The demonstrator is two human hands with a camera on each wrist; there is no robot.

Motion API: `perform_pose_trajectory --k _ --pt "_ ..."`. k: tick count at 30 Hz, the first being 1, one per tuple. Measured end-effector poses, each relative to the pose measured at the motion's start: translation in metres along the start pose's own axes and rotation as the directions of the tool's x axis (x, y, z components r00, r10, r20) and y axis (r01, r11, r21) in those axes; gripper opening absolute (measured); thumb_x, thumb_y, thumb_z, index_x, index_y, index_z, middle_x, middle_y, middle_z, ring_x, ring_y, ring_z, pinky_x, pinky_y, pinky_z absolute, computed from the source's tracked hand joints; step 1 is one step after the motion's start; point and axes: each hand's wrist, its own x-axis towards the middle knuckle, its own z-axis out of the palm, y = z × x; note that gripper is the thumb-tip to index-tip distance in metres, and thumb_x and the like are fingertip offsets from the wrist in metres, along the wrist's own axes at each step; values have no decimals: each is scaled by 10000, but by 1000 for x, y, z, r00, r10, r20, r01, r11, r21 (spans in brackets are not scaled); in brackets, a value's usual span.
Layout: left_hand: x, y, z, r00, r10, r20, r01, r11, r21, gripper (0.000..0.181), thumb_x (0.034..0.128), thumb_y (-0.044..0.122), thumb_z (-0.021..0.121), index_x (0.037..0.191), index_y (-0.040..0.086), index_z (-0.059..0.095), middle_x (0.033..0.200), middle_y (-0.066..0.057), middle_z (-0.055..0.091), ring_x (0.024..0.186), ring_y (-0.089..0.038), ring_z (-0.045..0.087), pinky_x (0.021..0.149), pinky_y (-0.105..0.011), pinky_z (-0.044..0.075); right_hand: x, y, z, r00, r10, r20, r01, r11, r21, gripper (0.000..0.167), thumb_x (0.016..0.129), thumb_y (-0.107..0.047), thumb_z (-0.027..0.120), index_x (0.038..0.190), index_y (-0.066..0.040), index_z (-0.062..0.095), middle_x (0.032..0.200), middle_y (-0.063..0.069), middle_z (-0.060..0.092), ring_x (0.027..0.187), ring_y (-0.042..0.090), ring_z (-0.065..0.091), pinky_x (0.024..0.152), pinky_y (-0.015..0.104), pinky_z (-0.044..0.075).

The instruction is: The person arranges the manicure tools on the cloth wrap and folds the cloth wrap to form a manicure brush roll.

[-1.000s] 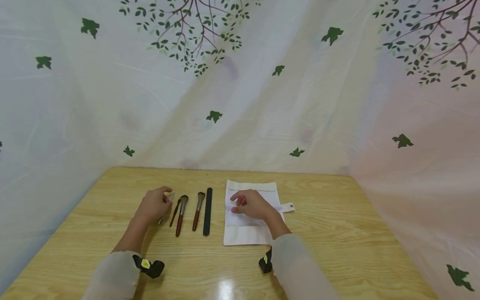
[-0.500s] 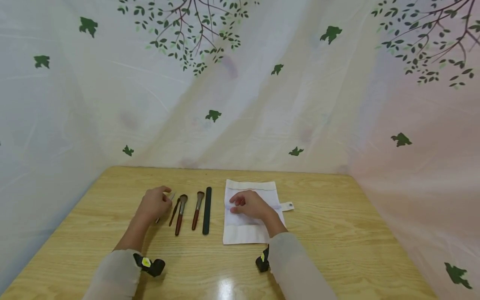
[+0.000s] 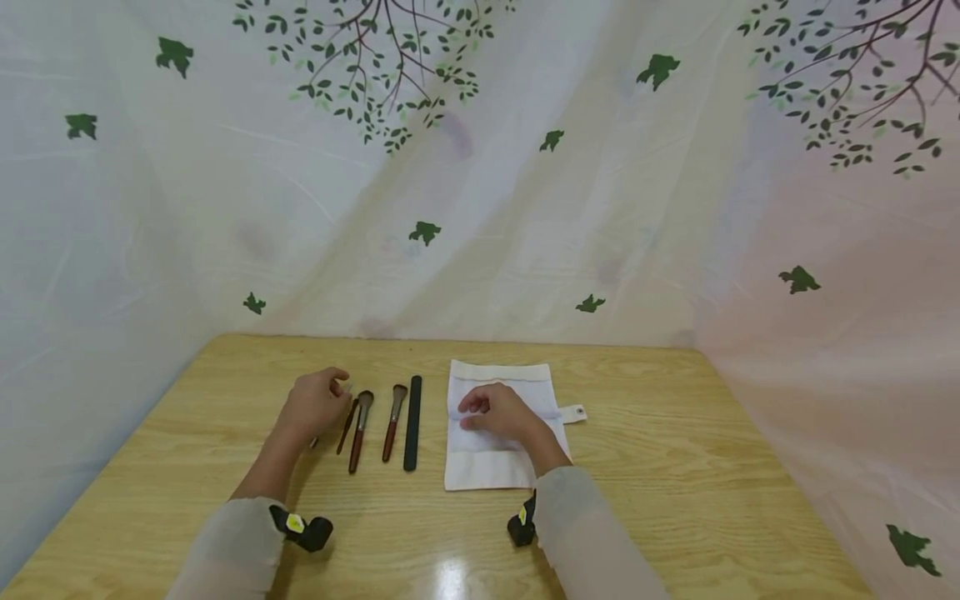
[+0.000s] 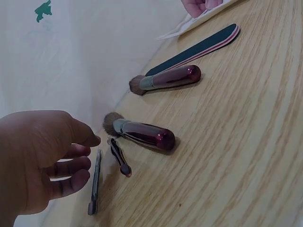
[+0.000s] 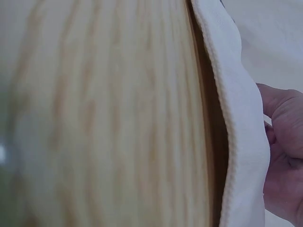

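Left grip [image 4: 40, 158] beside metallic rod [image 4: 95, 182]

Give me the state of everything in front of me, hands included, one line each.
White pouch: unfolded, near edge slightly raised
Strap: unfastened
Right hand: fingers loosely curled over the white pouch, holding nothing
Left hand: fingers bent, grip unclear
Slim metal tool: beside the left hand, contact unclear
Small brown tool: lying loose
Left brush: lying down, bristles uncovered
Right brush: lying down, bristles uncovered
Dark file: lying flat
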Motion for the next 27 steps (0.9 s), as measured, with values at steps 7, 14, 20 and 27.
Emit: perform_pose_trajectory --k 7,14,20,27 --pt "13 11 5 997 77 6 -77 995 -58 354 988 105 653 1294 -71 623 996 -159 689 721 -202 623 590 -338 505 -2 1 0 999 33 1 -33 999 34 120 893 -164 817 987 -125 754 897 -48 652 834 117 547 787 294 464" --pt "31 29 14 987 159 31 -156 985 -73 376 978 153 700 1293 -43 644 1019 -142 686 916 -297 668 696 -406 560 -3 0 -1 999 49 3 -49 997 60 120 892 -160 818 985 -125 750 905 -48 650 841 122 540 795 298 456" --pt "45 43 24 973 204 103 -194 976 -101 419 951 203 733 1295 -24 656 1075 -144 689 977 -301 647 822 -476 545 -2 0 0 999 42 7 -42 998 54 113 895 -149 813 981 -116 748 898 -43 654 831 115 548 784 283 462" --pt "56 49 36 949 221 227 -196 972 -126 535 904 261 802 1336 -6 633 1176 -160 677 1090 -328 633 923 -492 530 -1 2 2 999 42 -4 -42 997 61 118 894 -150 814 987 -115 751 907 -44 661 841 116 548 795 292 462"
